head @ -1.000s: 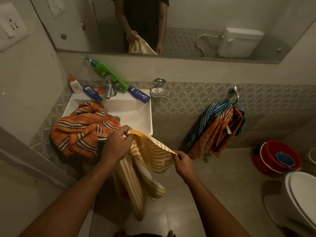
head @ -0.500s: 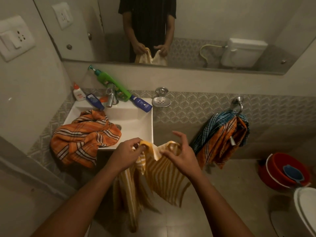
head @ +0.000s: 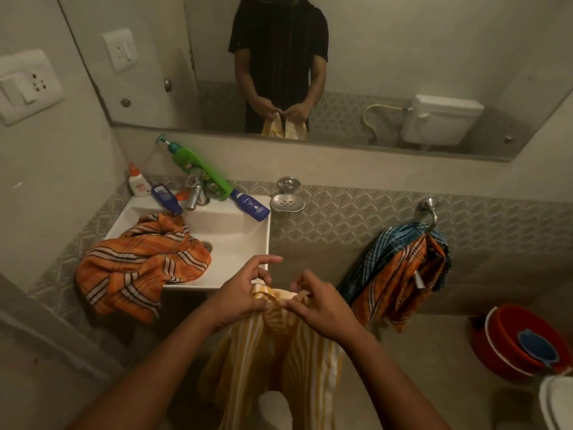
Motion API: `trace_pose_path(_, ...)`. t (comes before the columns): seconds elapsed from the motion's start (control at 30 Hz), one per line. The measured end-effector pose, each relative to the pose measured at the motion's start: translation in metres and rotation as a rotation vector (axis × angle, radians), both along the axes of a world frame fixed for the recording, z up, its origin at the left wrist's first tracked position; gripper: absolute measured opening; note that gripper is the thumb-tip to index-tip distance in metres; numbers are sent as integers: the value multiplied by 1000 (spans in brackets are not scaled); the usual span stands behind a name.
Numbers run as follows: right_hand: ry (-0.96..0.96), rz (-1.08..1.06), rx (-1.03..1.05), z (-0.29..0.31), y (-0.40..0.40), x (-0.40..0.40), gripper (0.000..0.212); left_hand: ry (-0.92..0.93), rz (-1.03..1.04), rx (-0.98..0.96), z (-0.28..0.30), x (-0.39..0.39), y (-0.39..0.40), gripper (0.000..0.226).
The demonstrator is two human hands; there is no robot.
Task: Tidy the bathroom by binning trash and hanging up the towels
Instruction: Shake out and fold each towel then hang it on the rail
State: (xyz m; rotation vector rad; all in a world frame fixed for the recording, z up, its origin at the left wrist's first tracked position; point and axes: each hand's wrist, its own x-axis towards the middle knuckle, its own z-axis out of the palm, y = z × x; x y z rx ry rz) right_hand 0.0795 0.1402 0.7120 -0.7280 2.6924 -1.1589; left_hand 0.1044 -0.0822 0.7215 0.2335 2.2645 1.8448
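A yellow-and-white striped towel [head: 279,352] hangs folded in front of me, its top edge bunched between both hands. My left hand [head: 242,293] pinches the towel's top left, with two fingers stretched out above it. My right hand [head: 316,302] grips the top right, close beside the left. An orange striped towel [head: 136,268] lies heaped over the left of the white sink [head: 242,240] and spills over its front. On the wall ring [head: 429,212] at the right hang a blue checked towel [head: 381,246] and an orange checked one [head: 400,283].
Bottles stand and lie at the sink's back: a green pump bottle [head: 198,169], two blue tubes [head: 251,206], a white bottle [head: 138,183]. A steel soap dish [head: 287,202] is on the wall. A red bucket [head: 514,339] with a blue mug sits by the toilet [head: 558,401].
My hands have come together, folding the yellow towel in half. It now hangs narrower and lower between them. My view has tilted up toward the mirror.
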Motion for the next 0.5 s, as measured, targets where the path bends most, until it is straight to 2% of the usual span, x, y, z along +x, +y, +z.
trace_pose_path(0.07, -27, 50, 47, 4, 1, 1, 65, 8, 8, 46, -2, -3, 13, 90)
trace_pose_path(0.1, 22, 71, 106, 4, 1, 1, 67, 23, 19, 63, -4, -4, 20, 90)
trace_pose_path(0.2, 192, 50, 217, -4, 4, -2, 34, 99, 113, 74, -7, -8, 34, 85)
trace_pose_path(0.3, 239, 13, 193, -9, 17, -5, 19, 129, 188, -16, -10, -9, 37, 68)
trace_pose_path(0.37, 239, -31, 156, -3, 26, -8, 18, 142, 215, -158, -21, -8, 39, 43)
trace_pose_path(0.43, 292, -46, 172, 3, 33, -13, 25, 102, 228, -212, -37, -4, 44, 23)
trace_pose_path(0.5, 353, -77, 171, 7, 39, -15, 31, 69, 213, -272, -56, 0, 47, 28)
